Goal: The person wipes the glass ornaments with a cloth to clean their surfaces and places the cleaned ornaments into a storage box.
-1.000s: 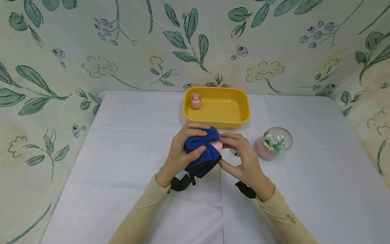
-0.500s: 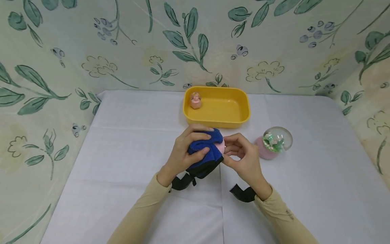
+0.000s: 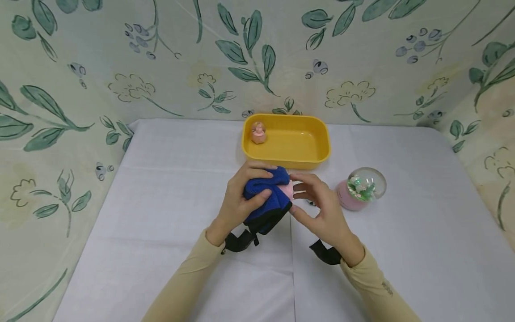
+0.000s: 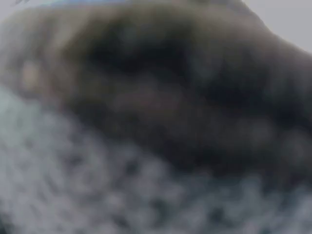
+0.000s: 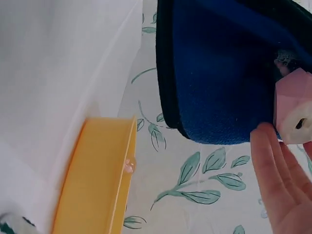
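In the head view, my left hand (image 3: 243,192) grips a folded blue cloth (image 3: 263,214) with black edging, its thumb pressed on top. The cloth is wrapped around a small snow globe (image 3: 286,190), whose pink base pokes out at the right. My right hand (image 3: 326,210) holds that base at its edge with curved fingers and thumb. The right wrist view shows the faceted pink base (image 5: 292,100) with a pale underside and a dark hole, fingertips against it. Cloth hides most of the dome. The left wrist view is dark and blurred.
A yellow tray (image 3: 297,143) stands behind the hands, a small pink globe (image 3: 258,133) in its left end. To the right lies a tilted larger snow globe (image 3: 356,192) with a pink base. A small object (image 3: 311,202) is mostly hidden behind the right hand.
My right fingers drew together at the base half a second ago and are now spread wider around it. Cloth and globe shifted slightly right, then back left. Tray and large globe stayed put.
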Tool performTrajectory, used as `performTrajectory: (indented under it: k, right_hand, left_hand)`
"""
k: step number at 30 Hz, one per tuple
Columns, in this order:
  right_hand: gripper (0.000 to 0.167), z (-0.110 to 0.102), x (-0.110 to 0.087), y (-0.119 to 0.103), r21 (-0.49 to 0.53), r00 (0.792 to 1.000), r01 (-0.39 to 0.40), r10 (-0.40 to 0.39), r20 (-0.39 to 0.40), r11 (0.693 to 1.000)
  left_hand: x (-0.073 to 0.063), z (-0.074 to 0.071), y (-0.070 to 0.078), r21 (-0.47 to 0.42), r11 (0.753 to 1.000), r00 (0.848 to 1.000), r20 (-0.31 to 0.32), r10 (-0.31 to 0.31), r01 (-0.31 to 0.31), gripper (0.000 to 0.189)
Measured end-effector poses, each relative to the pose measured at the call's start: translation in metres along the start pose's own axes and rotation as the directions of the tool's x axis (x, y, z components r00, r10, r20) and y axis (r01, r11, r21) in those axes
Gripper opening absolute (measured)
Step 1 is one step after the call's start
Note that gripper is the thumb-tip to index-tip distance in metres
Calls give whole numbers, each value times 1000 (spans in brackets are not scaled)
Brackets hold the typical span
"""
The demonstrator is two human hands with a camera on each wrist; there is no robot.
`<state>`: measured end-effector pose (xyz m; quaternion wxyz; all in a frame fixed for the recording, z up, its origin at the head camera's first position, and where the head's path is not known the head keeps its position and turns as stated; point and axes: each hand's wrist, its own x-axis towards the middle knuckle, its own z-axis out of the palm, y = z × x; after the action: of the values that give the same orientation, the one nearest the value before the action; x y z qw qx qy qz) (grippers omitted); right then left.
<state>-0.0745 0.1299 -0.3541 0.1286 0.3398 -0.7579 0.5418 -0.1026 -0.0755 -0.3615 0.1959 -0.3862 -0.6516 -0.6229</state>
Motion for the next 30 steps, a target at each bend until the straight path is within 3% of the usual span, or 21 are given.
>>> performTrajectory:
  k: [3,6,10,13,18,21,23,26,30]
  right_hand:
    - [56,1,1,2,-161,986,167,-167,10,973]
    - [52,2,2,3,-275,964,257,-266,3,926]
    - [50,2,1,4,-355,955,270,-295,-15,895]
    - [53,3,0,4,-349,962,226,-264,-64,910]
    - [52,8,-4,4,-141,976,105,-129,-174,984]
    - [43,10,-7,3,22,982,12,-8,-186,1000]
    - [39,10,-8,2,127,982,-60,82,-171,990]
    - [37,11,-9,-1,267,969,-161,203,-138,950]
    - [38,12,-9,-1,368,956,-213,270,-111,905]
  left_hand:
    - [0,0,1,-26,999,1000,-10,-30,30,38]
    - [0,1,2,-47,998,999,7,-41,41,38]
    - [-1,2,4,-43,998,999,33,-35,36,37]
    - [-1,2,4,-28,999,999,34,-22,23,36]
    - [1,0,4,8,1000,999,38,13,-14,34]
    - [1,-2,4,28,999,999,42,31,-32,34]
    - [1,-3,3,33,998,998,37,43,-44,33]
    - [2,-4,2,32,998,998,30,58,-59,32]
    - [3,-5,2,33,997,997,24,71,-72,32]
